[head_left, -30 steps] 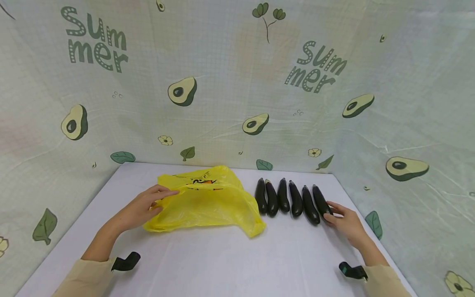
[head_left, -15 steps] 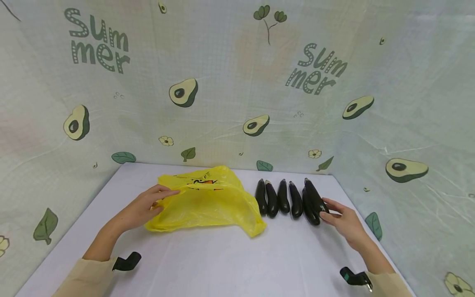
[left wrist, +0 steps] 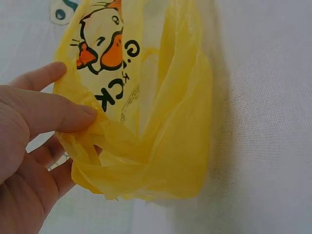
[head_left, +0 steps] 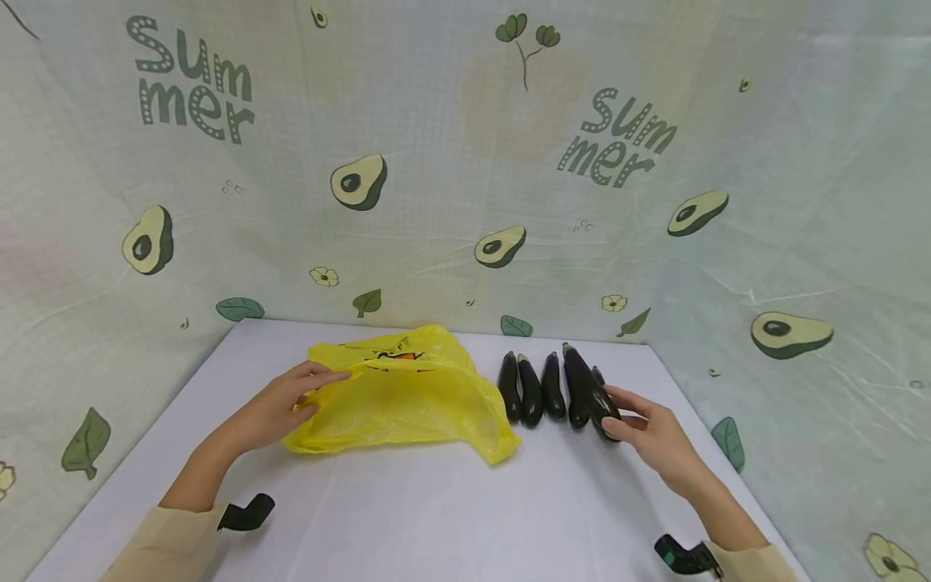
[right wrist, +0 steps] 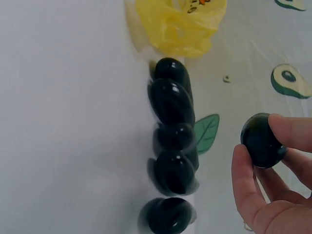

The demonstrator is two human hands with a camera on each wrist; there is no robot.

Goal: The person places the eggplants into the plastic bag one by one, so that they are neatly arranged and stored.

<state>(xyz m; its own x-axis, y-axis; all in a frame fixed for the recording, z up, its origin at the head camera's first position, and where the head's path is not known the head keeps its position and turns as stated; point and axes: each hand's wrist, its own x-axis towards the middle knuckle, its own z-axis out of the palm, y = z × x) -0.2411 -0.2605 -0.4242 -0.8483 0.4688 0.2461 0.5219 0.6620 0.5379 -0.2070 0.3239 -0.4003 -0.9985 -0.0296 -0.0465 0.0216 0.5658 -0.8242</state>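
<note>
"What sits furthest left?"

"The left hand (head_left: 280, 408), by the left edge of the white table (head_left: 451, 517); thumb and fingers pinch the rim of a yellow bag (head_left: 407, 408); the bag lies puffed and creased toward the far edge, left of its middle."

"Anything inside?"

"I can't tell; the film carries a cartoon duck (left wrist: 100, 41); just right of the bag, five dark eggplants (head_left: 553, 388) lie in a row near the far edge; above the row's right end is the held eggplant (head_left: 591, 390), its near end pinched between thumb and fingers of the right hand (head_left: 658, 440)."

"And the room?"

"Pale cloth (head_left: 436, 97) rises behind the far edge and beside both side edges; it bears avocados (head_left: 359, 182), leaves (head_left: 238, 309) and 'Summer' lettering (head_left: 191, 77)."
</note>
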